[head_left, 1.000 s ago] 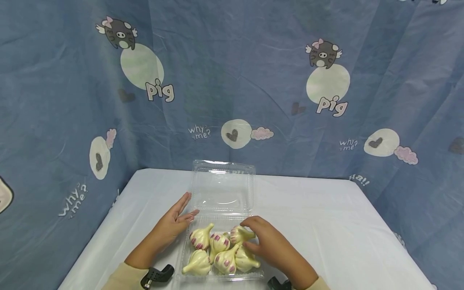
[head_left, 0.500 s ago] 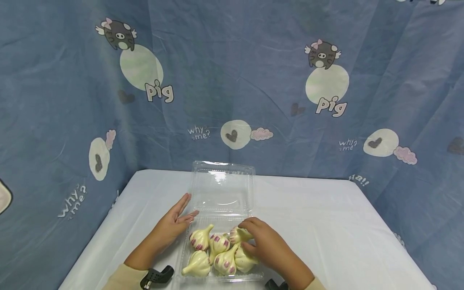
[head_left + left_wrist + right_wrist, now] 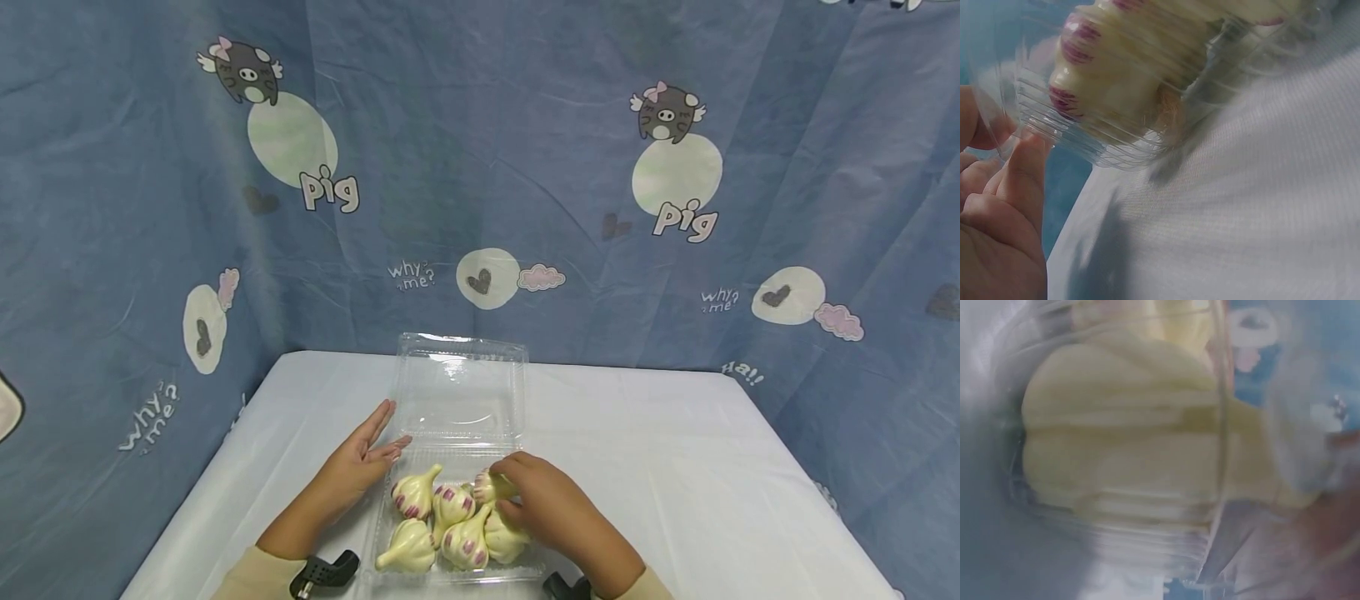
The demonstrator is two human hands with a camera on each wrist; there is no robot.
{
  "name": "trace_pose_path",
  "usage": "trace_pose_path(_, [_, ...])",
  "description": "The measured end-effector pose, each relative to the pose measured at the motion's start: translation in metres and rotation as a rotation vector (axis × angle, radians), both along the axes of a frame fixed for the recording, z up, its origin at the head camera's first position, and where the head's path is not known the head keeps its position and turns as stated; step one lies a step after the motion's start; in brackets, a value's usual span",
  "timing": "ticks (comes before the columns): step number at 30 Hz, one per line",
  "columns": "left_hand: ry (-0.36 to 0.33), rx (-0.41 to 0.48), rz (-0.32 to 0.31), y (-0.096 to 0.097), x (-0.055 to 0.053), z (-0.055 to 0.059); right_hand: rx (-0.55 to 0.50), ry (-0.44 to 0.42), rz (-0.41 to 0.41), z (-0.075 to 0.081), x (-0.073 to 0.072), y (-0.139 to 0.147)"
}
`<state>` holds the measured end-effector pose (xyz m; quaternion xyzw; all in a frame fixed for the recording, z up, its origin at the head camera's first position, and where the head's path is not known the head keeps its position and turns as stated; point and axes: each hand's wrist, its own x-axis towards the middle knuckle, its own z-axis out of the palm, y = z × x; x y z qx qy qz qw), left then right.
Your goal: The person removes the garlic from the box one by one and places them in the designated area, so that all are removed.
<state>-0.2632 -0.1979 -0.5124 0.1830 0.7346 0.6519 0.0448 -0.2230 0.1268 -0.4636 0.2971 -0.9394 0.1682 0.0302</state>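
Note:
A clear plastic clamshell box (image 3: 384, 533) stands with its hinged lid (image 3: 461, 392) raised at the back. Several garlic bulbs, cream with purple patches, fill its base. My right hand (image 3: 558, 504) holds one garlic bulb (image 3: 484, 487) at the back right, its thumb and forefinger around the neck end. A paler bulb (image 3: 504, 537) lies just in front of that thumb. At the box's back left corner my left hand (image 3: 352, 467) has its fingers stretched out, the thumb at the rim. The left wrist view shows that thumb (image 3: 1025, 169) against the ribbed plastic.
The box rests on a white-covered table (image 3: 675, 467), with more white surface on both sides. A blue printed cloth (image 3: 480, 183) hangs behind and along the sides. Dark wrist devices (image 3: 330, 569) sit on both wrists, beside the box's front corners.
The right hand has shifted slightly left with the back right garlic bulb. The paler bulb in front has also moved a little left. The left hand has stayed in place.

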Motion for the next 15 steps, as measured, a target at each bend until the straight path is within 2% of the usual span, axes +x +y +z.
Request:
trace_pose_path(3, [-0.003,0.004,-0.006,0.0002,0.0005,0.0011,0.012,0.000,0.000,-0.0001,-0.0010,-0.0008])
trace_pose_path(15, [-0.002,0.006,-0.008,0.0005,0.0007,0.0010,0.031,0.103,0.054,-0.0032,-0.0006,0.0022])
